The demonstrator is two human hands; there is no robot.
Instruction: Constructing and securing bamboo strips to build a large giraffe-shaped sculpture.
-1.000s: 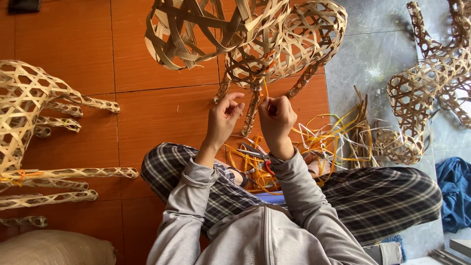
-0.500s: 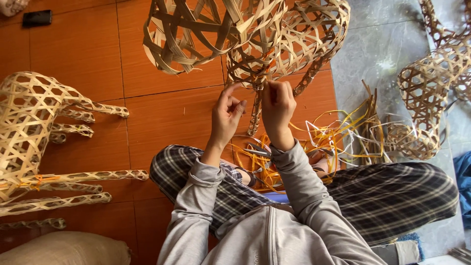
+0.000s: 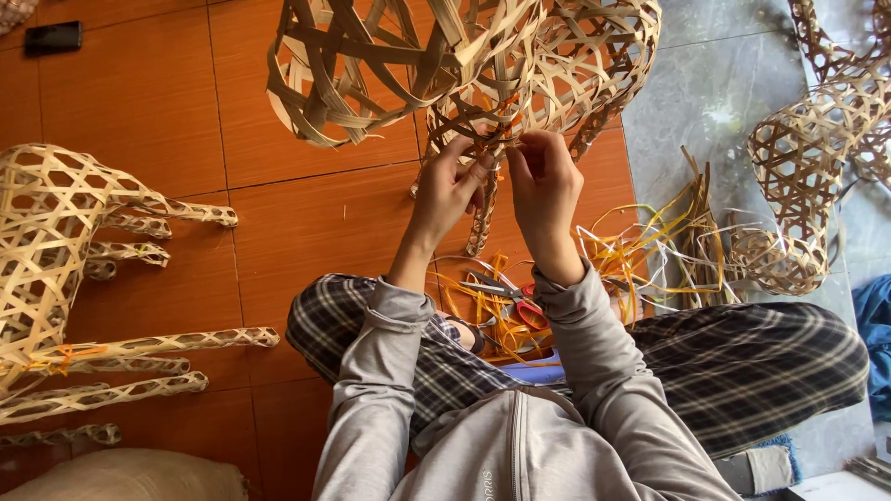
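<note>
Bamboo figure, left: pale woven animal-shaped frame (image 3: 56, 269) lying on the orange tiled floor (image 3: 306, 213).
Left hand (image 3: 450, 186): fingers curled, pinching a strip of the open-weave bamboo lattice piece (image 3: 464, 65).
Right hand (image 3: 543, 181): fingertips closed, probably on an orange strand there.
Lap: red-handled scissors (image 3: 520, 301) among loose strips.

Finished woven bamboo animal frames (image 3: 65, 269), red-handled scissors (image 3: 520, 301), loose yellow strips (image 3: 650, 241), blue cloth (image 3: 874, 325), black phone (image 3: 53, 36)
</note>
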